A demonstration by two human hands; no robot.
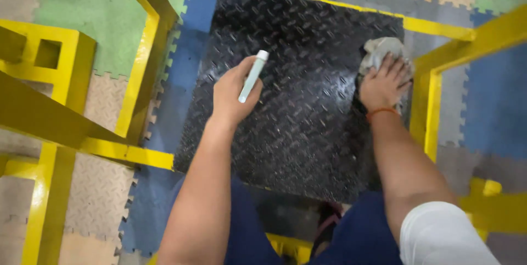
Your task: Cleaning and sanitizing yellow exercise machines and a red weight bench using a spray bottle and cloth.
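Note:
My left hand [233, 93] holds a slim pale-green tube with a white cap [252, 76] above the middle of a black diamond-tread metal plate [296, 127]. My right hand [384, 84] presses a crumpled grey rag [379, 51] flat against the plate near its right edge, fingers spread over the cloth. An orange band [382, 112] circles that wrist. The plate's surface looks shiny and wet in streaks.
Yellow metal frame bars surround the plate: a post at left [144, 51], a rail along the back [433, 26] and an upright at right [431, 106]. Interlocking foam mats [82, 12] in green, blue and beige cover the floor. My legs in dark blue trousers [247, 226] fill the bottom.

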